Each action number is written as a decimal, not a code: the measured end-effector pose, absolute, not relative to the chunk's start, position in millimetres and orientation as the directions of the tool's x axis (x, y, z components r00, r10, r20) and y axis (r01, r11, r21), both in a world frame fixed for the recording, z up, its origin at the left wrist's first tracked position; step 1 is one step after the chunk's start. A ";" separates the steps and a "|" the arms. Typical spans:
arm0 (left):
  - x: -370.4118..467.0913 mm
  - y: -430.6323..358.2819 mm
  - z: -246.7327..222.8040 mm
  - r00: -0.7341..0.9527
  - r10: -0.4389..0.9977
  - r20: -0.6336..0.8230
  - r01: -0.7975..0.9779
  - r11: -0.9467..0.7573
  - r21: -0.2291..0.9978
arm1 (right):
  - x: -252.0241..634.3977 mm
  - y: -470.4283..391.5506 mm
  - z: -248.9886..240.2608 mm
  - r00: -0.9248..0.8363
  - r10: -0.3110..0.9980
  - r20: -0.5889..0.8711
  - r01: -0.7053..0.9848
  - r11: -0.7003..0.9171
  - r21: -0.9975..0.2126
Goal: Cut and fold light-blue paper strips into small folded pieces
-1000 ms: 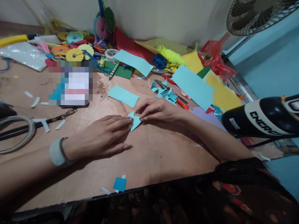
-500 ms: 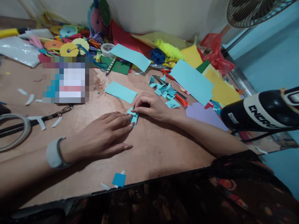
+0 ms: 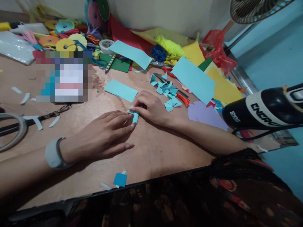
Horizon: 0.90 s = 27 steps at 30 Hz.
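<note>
A small folded piece of light blue paper (image 3: 135, 119) lies on the table between my hands. My left hand (image 3: 106, 134) rests flat with its fingers spread, fingertips touching the left side of the piece. My right hand (image 3: 148, 107) pinches the upper end of the piece between thumb and index finger. Just above it is a light blue paper strip (image 3: 121, 90). Several folded light blue pieces (image 3: 167, 89) are heaped to the upper right, beside orange-handled scissors (image 3: 184, 98). Part of the held piece is hidden under my fingers.
A black bottle (image 3: 262, 108) lies at the right near purple paper (image 3: 205, 115). Larger blue sheets (image 3: 194, 80) and coloured craft items line the back. A tape ring (image 3: 22, 130) is at the left, and a blue square (image 3: 120, 179) lies by the front edge.
The whole view has shifted slightly. My fingers stay on the folded piece, which now looks narrower and straighter at its lower end.
</note>
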<state>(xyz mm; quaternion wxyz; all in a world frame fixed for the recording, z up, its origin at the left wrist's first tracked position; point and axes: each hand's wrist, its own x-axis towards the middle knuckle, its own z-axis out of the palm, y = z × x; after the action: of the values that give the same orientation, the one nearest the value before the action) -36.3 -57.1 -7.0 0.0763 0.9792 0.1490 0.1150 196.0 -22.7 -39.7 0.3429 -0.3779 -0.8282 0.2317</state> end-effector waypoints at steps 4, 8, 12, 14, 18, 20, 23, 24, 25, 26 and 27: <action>-35.5 -57.2 -7.0 0.927 0.310 0.211 0.273 -0.944 0.186 | 194.8 -24.7 -41.4 -0.488 0.769 0.413 0.511 0.635 -0.580; -36.9 -54.7 -6.7 0.933 0.270 0.238 0.233 -0.957 0.173 | 194.5 -26.4 -41.8 -0.495 0.759 0.423 0.542 0.650 -0.533; -39.5 -49.6 -6.6 0.943 0.226 0.246 0.185 -0.966 0.181 | 194.2 -27.0 -42.7 -0.490 0.753 0.439 0.553 0.658 -0.511; -40.3 -47.4 -6.2 0.946 0.214 0.244 0.172 -0.968 0.182 | 194.0 -27.0 -43.3 -0.487 0.755 0.439 0.558 0.656 -0.509; -40.8 -45.1 -5.3 0.949 0.189 0.253 0.147 -0.973 0.177 | 193.6 -27.7 -43.9 -0.488 0.758 0.432 0.574 0.652 -0.496; -40.8 -44.6 -5.0 0.948 0.183 0.262 0.139 -0.974 0.179 | 193.4 -28.1 -43.6 -0.492 0.756 0.431 0.582 0.654 -0.483; -40.6 -44.8 -5.1 0.947 0.207 0.244 0.160 -0.967 0.200 | 193.3 -28.4 -42.9 -0.495 0.760 0.421 0.586 0.650 -0.484; -40.5 -45.2 -5.3 0.946 0.222 0.234 0.174 -0.962 0.209 | 193.3 -28.3 -42.8 -0.495 0.762 0.418 0.584 0.648 -0.489; -40.4 -45.6 -5.5 0.946 0.238 0.221 0.191 -0.958 0.216 | 193.4 -28.0 -42.8 -0.495 0.763 0.415 0.581 0.646 -0.496; -40.2 -46.1 -5.8 0.945 0.252 0.210 0.205 -0.954 0.218 | 193.6 -27.8 -42.8 -0.495 0.764 0.414 0.577 0.645 -0.501; -39.8 -46.7 -6.1 0.944 0.261 0.203 0.217 -0.952 0.217 | 193.8 -27.5 -42.9 -0.495 0.763 0.415 0.573 0.646 -0.505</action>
<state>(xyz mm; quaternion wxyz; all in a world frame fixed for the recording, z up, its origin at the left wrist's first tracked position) -39.8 -46.7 -6.1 0.0962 0.9811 0.1219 0.1152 193.8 -27.5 -42.9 0.3137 -0.3923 -0.8512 0.1519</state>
